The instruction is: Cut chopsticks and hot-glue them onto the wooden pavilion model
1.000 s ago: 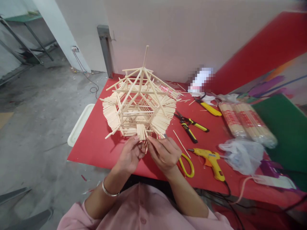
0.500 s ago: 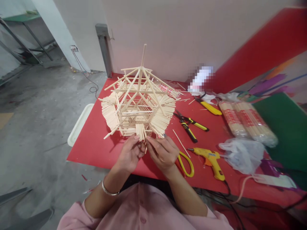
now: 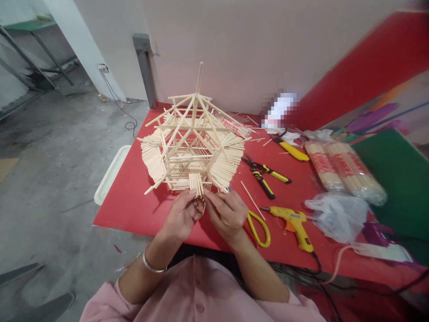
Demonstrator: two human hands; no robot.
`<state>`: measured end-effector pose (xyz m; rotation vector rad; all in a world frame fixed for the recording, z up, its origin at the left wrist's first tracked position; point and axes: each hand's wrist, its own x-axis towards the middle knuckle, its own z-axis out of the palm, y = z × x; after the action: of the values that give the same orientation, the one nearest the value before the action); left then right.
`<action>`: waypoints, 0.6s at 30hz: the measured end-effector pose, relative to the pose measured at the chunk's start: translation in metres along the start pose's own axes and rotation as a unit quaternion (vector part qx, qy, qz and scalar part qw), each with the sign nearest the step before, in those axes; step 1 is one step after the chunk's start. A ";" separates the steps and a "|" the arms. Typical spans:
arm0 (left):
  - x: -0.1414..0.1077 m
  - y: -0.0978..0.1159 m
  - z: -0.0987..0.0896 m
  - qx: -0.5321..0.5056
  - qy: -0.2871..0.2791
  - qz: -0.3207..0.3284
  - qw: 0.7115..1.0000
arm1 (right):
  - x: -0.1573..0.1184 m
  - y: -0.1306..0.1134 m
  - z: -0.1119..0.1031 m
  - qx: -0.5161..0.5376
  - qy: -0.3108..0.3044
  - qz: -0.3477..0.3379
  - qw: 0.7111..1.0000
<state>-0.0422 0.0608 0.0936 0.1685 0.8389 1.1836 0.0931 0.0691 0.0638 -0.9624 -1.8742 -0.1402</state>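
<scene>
A pavilion-like model of thin wooden sticks [image 3: 187,147] stands on the red tabletop, with slatted roof panels at its sides and a single stick upright at its peak. Several short sticks [image 3: 196,182] lie side by side on its near edge. Around their lower ends, my left hand [image 3: 183,214] is closed, thumb and fingers pinching from the left. My right hand [image 3: 228,212] pinches the same ends from the right, fingertips almost meeting the left ones. Fingers partly hide the stick ends.
A yellow glue gun [image 3: 291,223] lies right of my right hand, near yellow-handled scissors [image 3: 260,229], black-and-yellow pliers [image 3: 264,176] and a loose stick [image 3: 253,200]. Farther right are wrapped stick bundles [image 3: 345,170] and a clear plastic bag [image 3: 338,214]. Cables hang off the front edge.
Both hands stay at the same sticks with only slight finger movement. A stick end that stuck out below the fingertips no longer shows clearly. The view has shifted very slightly.
</scene>
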 end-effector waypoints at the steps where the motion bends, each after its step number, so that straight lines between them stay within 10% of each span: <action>1: 0.000 0.000 0.000 0.000 0.000 0.000 1.000 | 0.000 0.000 0.000 -0.002 -0.001 0.001 1.000; 18: 0.003 -0.002 -0.001 0.007 0.002 0.002 1.000 | 0.000 -0.004 0.002 -0.009 -0.005 0.018 1.000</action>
<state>-0.0409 0.0621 0.0902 0.1793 0.8499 1.1831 0.0886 0.0672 0.0638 -1.0114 -1.8666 -0.1314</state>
